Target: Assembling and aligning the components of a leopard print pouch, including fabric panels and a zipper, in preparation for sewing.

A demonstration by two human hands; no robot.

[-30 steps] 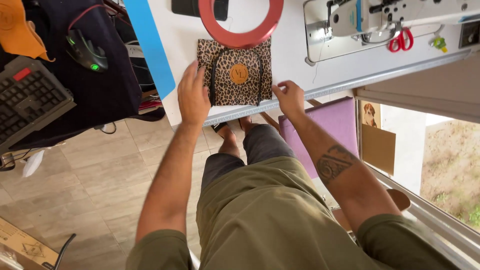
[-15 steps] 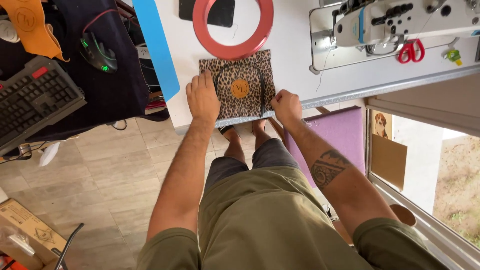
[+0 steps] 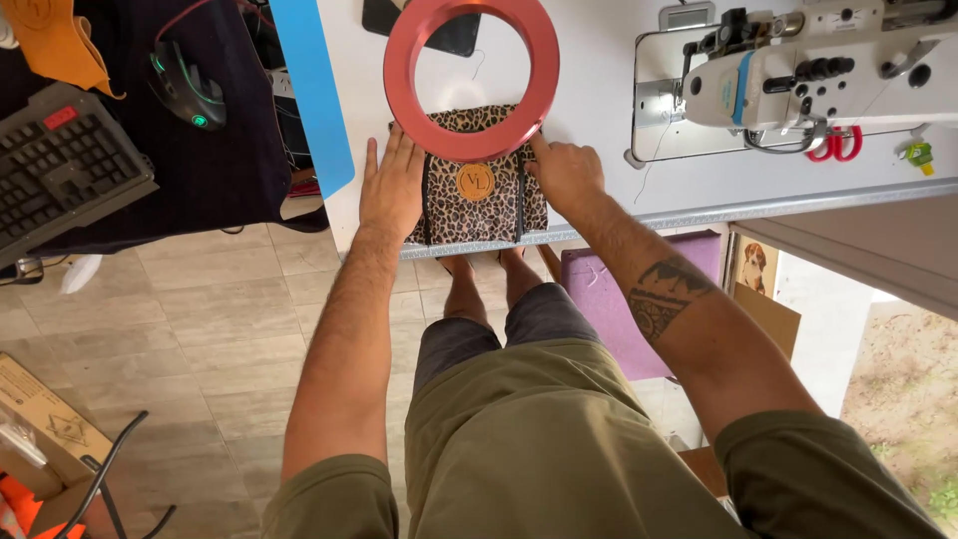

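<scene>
I see a sewing workshop: 1 industrial sewing machine (image 3: 798, 75), scissors (image 3: 836, 148), white worktable (image 3: 599, 100), tiled floor (image 3: 180, 329).

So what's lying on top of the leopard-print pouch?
A red ring overlaps the leopard-print pouch's far edge and hides that strip. The left hand and right hand rest flat at its sides. Its round tan patch stays visible.

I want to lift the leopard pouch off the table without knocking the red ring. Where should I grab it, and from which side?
Take the leopard pouch by its near edge, coming from the table's front. That edge lies at the table lip and is bare, while the red ring overlaps the far edge. The left hand and right hand rest flat at its two sides.
</scene>
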